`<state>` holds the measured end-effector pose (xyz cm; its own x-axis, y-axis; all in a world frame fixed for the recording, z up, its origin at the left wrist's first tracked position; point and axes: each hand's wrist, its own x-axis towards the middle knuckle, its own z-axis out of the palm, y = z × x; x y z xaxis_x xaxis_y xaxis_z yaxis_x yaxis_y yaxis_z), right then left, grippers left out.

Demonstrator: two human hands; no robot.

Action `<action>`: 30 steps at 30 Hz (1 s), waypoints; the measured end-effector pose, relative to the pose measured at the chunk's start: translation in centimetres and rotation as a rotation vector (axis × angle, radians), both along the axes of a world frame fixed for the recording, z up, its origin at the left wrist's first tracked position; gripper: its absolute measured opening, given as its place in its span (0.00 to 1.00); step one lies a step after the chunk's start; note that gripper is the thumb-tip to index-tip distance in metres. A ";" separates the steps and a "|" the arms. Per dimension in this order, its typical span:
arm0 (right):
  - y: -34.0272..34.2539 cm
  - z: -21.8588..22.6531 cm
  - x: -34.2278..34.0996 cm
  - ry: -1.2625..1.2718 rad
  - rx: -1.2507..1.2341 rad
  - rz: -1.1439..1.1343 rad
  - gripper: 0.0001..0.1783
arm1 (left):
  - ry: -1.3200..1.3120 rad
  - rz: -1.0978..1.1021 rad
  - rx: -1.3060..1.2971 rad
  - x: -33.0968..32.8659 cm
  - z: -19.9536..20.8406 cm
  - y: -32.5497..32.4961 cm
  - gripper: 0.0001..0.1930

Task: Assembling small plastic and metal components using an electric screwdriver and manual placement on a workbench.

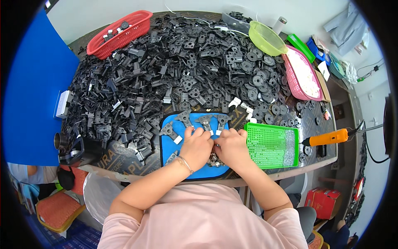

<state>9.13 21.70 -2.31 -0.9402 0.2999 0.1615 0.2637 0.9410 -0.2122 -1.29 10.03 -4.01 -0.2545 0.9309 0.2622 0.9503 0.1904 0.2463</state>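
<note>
Both hands are meeting over the blue mat: left hand and right hand are pinching one small part together, steadying it, just above the washers kept within reach; finished brackets are lining the mat's far edge.

Low in the middle of the frame we see the mat lying on the table, with the left hand and right hand side by side on it, touching. Between and just below them sits a small cluster of washers. Along the mat's upper edge lie several brackets in a row. Right of the mat rests a perforated tray — beyond it, further right, a screwdriver. Behind everything spreads the heap of parts. One basket stands at upper left, a bowl at upper right.
</note>
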 end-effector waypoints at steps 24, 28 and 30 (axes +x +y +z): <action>-0.9 -0.2 -1.4 -0.017 -0.004 0.124 0.05 | -0.251 0.141 0.246 -4.4 1.8 -5.6 0.04; -1.3 0.1 -1.9 0.041 -0.113 0.094 0.03 | -0.123 0.081 0.292 -3.7 1.7 -5.3 0.05; -1.6 0.2 -2.3 0.106 -0.411 0.111 0.03 | -0.176 0.123 0.305 -4.1 2.1 -5.3 0.05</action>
<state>6.87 20.12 -2.15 -0.9550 0.2576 0.1472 0.1225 0.7942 -0.5952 -5.44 4.68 -1.86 -0.4254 0.7763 0.4652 0.8628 0.1927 0.4674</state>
